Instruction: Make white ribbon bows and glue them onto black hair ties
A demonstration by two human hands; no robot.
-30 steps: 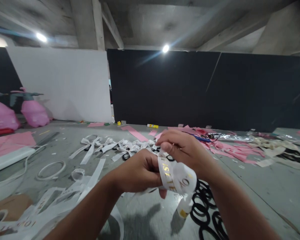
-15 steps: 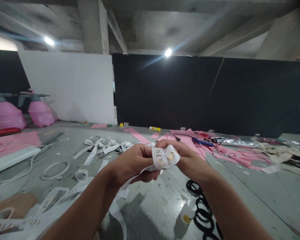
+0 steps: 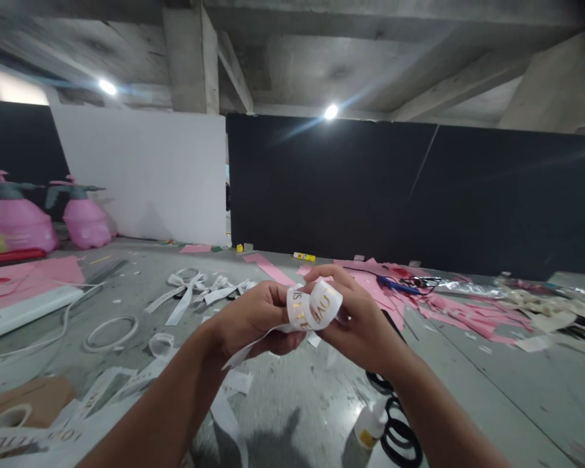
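A white ribbon with gold lettering is curled into a loop in front of me, and "LOVE" reads on its right side. My left hand pinches the loop's left side between thumb and fingers. The tail of the ribbon hangs down past that palm. My right hand curves around the loop's right side, its fingertips partly hidden behind the ribbon. Below the right forearm stands a small white bottle with a yellow label, beside several black rings.
White ribbon pieces lie at lower left near a brown roll and a white ring. Tied ribbon bows sit farther back. Pink scraps spread at right. Two pink spray bottles stand far left.
The ribbon loop has turned so "LOVE" now shows. My right hand has shifted slightly, its upper fingers more raised. The view has tilted slightly upward.
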